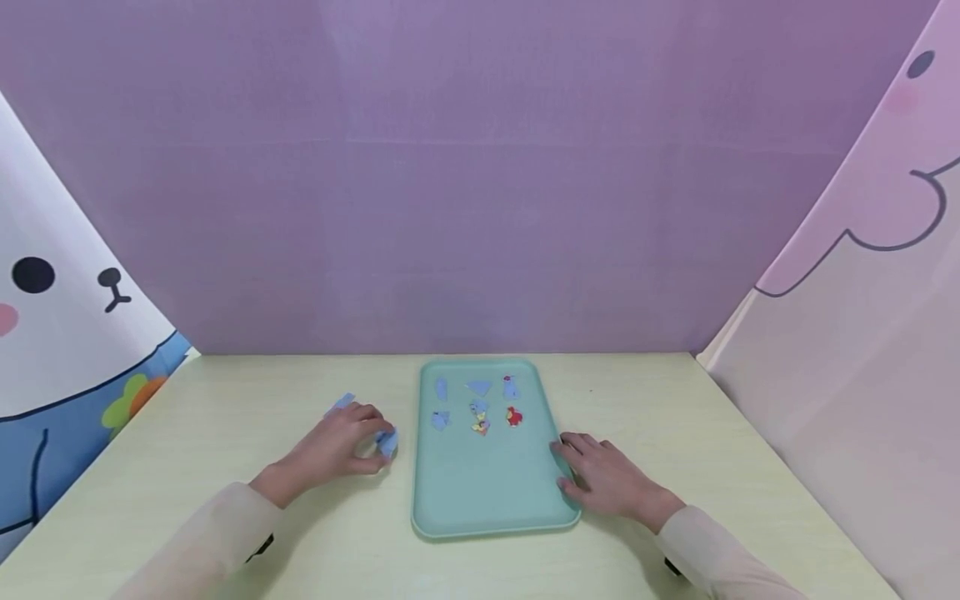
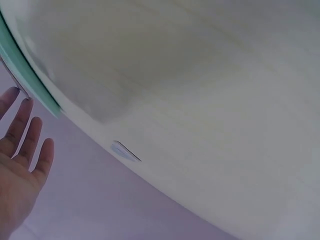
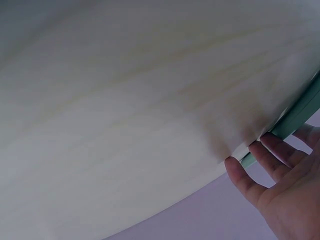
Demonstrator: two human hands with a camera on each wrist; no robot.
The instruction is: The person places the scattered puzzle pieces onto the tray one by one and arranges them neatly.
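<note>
My left hand (image 1: 341, 442) pinches a small flat blue piece (image 1: 387, 442) between thumb and fingers, just left of the green tray (image 1: 480, 492). Another blue piece (image 1: 342, 402) lies on the table behind that hand; in the left wrist view a flat piece (image 2: 125, 151) shows beside the fingers. At the tray's right edge rests my right hand (image 1: 611, 479), its relaxed fingertips touching the rim. The right wrist view has those fingers (image 3: 267, 160) spread along the tray's side. Inside the tray's far half lie several small cut pieces, among them a red one (image 1: 513, 417) and a blue triangle (image 1: 478, 387).
The pale wooden table (image 1: 637, 400) reaches back to a purple wall panel (image 1: 480, 208). Cartoon-printed cloths hang on both sides, a white and blue one (image 1: 67, 350) at left and a pink and white one (image 1: 862, 275) at right.
</note>
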